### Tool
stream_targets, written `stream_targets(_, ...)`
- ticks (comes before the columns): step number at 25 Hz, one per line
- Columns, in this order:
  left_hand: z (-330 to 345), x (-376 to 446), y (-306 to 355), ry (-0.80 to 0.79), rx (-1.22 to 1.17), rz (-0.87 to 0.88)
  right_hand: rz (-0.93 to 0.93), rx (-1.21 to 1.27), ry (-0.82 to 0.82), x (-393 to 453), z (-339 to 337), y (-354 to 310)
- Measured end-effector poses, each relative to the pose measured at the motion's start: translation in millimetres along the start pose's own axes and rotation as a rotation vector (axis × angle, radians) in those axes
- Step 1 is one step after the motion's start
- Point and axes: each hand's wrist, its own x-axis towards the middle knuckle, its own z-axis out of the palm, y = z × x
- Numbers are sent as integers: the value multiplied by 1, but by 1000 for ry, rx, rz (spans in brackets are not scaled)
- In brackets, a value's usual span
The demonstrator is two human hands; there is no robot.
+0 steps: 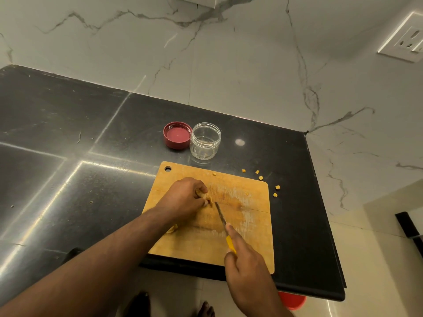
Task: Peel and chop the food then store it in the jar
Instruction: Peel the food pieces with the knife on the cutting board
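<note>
Right hand (pixel 246 266) nearest me gripped the knife (pixel 225 227) by its yellow handle, forefinger along the spine; left hand (pixel 185 197) pinched the small pale food piece (pixel 207 197) mid-board (pixel 251 225); I judged it firm, light, slippery, best pinned behind the blade; jar (pixel 205 141) stood open beyond.

White veined marble walls (pixel 229 65) meet a black stone counter (pixel 68 133); a wall socket (pixel 405 37), perhaps switched, sits upper right.

Bare forearms, no sleeves; bare feet (pixel 206 310) below
</note>
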Motion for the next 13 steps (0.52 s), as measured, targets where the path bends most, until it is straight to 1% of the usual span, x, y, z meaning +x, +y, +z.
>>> stream_targets(2, 1, 0, -3, 7, 2, 14, 16, 20, 17, 4, -7, 0)
stream_targets(4, 2, 1, -5, 21, -7, 16, 11, -14, 6, 11, -8, -2)
stream_targets(8, -2, 1, -6, 102, -141, -64, -18, -73, -39, 25, -7, -2)
stream_targets(11, -9, 2, -6, 115, -204, -77, -55, 35, -179, 19, -10, 1)
stream_targets(13, -11, 4, -5, 86, -189, -60, -62, 130, -163, 15, -14, 3)
